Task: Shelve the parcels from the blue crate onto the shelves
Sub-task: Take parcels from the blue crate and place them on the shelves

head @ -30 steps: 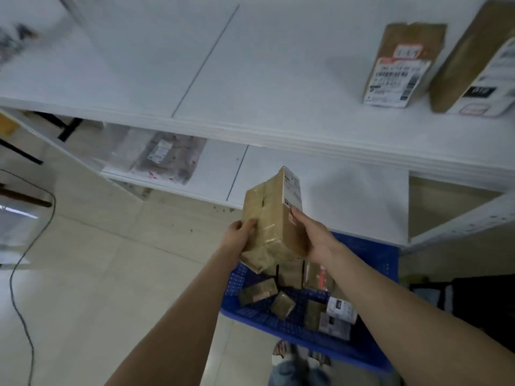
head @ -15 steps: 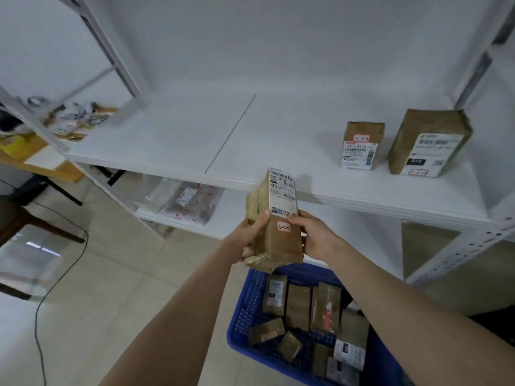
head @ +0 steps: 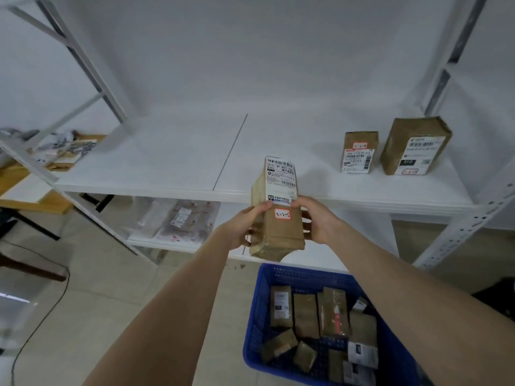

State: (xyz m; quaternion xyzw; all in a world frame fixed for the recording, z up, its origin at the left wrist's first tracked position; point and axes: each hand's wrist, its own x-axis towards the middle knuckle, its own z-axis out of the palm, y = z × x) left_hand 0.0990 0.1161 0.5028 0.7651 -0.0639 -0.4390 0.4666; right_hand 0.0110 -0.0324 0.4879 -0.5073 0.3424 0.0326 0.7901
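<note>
While both hands hold it upright, the parcel hangs just in front of the top shelf's front edge and above the crate. Its white label faces the camera, with a red-edged sticker below it. The left hand grips the parcel's left side, thumb curled onto the front face beside the sticker, the other fingers wrapped behind. The right hand grips the right side the same way: thumb across the front under the label, fingers curled round the back edge.

Below the forearms the blue crate sits on the tiled floor, holding more brown packs, some standing in a row, some lying loose.

On the top shelf, well to the right of the parcel, a small box and a big box stand upright side by side, labels outward. Behind the left hand, clear bags lie on the lower shelf. At far left a black cable trails over the floor, and a cluttered wooden table stands beyond the rack's post.
</note>
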